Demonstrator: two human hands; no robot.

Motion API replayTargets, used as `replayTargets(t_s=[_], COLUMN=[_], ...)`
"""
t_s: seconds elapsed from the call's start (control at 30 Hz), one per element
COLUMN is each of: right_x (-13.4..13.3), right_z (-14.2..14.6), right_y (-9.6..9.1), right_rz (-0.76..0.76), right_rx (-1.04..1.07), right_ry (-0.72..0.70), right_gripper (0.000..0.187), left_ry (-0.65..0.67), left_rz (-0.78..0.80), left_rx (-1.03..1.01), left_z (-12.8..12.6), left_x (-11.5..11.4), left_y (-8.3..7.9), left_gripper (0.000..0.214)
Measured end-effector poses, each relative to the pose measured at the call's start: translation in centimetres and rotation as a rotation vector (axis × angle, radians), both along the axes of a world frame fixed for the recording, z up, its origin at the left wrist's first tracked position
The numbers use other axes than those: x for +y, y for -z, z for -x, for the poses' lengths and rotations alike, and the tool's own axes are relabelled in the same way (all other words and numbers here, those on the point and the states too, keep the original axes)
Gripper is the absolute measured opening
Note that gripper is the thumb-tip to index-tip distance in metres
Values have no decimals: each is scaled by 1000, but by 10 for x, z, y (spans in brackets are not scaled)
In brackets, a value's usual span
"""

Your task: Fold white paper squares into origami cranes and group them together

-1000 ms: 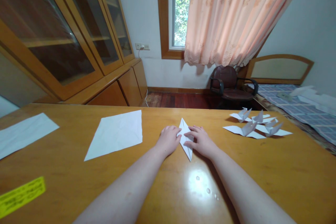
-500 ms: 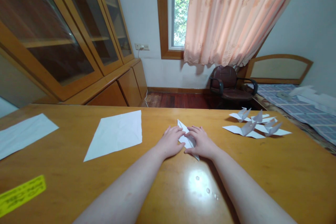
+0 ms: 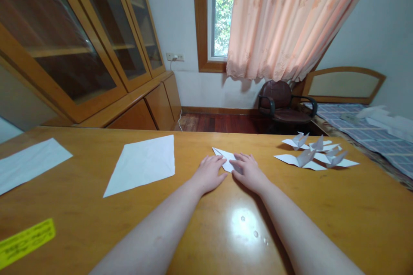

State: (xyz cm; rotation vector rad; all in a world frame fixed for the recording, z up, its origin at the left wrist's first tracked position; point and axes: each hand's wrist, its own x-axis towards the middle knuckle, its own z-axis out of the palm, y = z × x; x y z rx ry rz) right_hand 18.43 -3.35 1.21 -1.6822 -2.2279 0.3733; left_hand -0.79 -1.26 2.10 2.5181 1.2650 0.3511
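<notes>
A small folded sheet of white paper (image 3: 227, 165) lies on the wooden table between my hands, its narrow point toward the far left. My left hand (image 3: 209, 172) rests palm down beside it, fingers stretched out and fingertips on its left edge, thumb apart. My right hand (image 3: 250, 172) closes over the paper's right part, fingers on top and thumb at the near edge. That part of the sheet is hidden under the fingers.
Several folded paper cranes (image 3: 306, 157) stand at the table's right. A kite-shaped white sheet (image 3: 142, 163) lies left of my hands, another white sheet (image 3: 32, 163) at the far left. A yellow label (image 3: 27, 240) sits near left. An armchair (image 3: 279, 99) stands beyond the table.
The folded paper has turned on the table, its far point swinging left and its near end going under my right hand. My right fingers have shifted slightly; my left hand has barely moved.
</notes>
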Motion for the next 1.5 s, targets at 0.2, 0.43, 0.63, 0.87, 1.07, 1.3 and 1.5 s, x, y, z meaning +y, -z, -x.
replayTargets(t_s=[0.2,0.43,0.63,0.87,1.07,1.3,1.5], right_x=[-1,0,1,1,2,3,4], right_z=[0,-1,-2,-2,-3,-3,-3], right_y=[-3,-1,2,3,3,4,4], right_rz=[-5,-10,-50,-79,-74,-73,-39], right_rx=[13,18,45,73,87,98,101], right_ry=[-48,-37,-52,-58,-45,-42,-35], right_gripper=[56,43,42,40,41,40,41], left_ry=[-28,-53,-48,-60,-65,-66,-67], left_rz=[-47,-24,-32,-33,-18,3,-3], left_rx=[-38,-63,-75,-87,-112,-126,-126], left_z=[0,0,0,0,0,0,0], left_x=[3,3,4,5,6,7,7], left_y=[3,0,2,4,5,6,7], left_gripper=[41,32,31,30,30,29,29])
